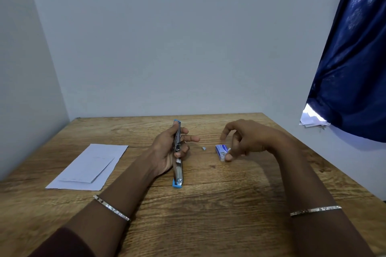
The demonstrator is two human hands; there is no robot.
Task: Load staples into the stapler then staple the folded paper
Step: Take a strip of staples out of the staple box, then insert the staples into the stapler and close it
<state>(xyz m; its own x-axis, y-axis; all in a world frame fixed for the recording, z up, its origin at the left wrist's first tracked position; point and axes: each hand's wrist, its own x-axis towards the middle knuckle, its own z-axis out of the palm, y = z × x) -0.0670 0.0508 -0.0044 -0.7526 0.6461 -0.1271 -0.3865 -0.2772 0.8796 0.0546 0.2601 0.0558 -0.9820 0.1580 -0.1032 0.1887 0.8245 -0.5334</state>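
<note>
Forearms: nearest to us, both reach in over the wooden table (208, 210), each with a bangle at the wrist.
Folded paper (88, 168): far left, flat on the table, well apart from both hands and not yet touched by the stapler.
Left hand (167, 152): we have it closed around the stapler (178, 152), fingers wrapped over the middle of the body.
Stapler: swung fully open into one long line, one blue end resting on the table near us, the other pointing away; we cannot tell whether any staples already sit in the channel.
Loose staples (203, 148): a small grey clump lies on the table between our two hands.
Staple box (221, 151): small, blue and white, just right of the clump.
Right hand (244, 142): open, fingers loosely curled and holding nothing, the thumb tip at the near end of the box.
Step in hand: we judge this to be loading, with stapling still to come.
Next move: we need a staple strip pinched out of the box, laid straight into the open channel, and the stapler shut before we bring it to the paper.
</note>
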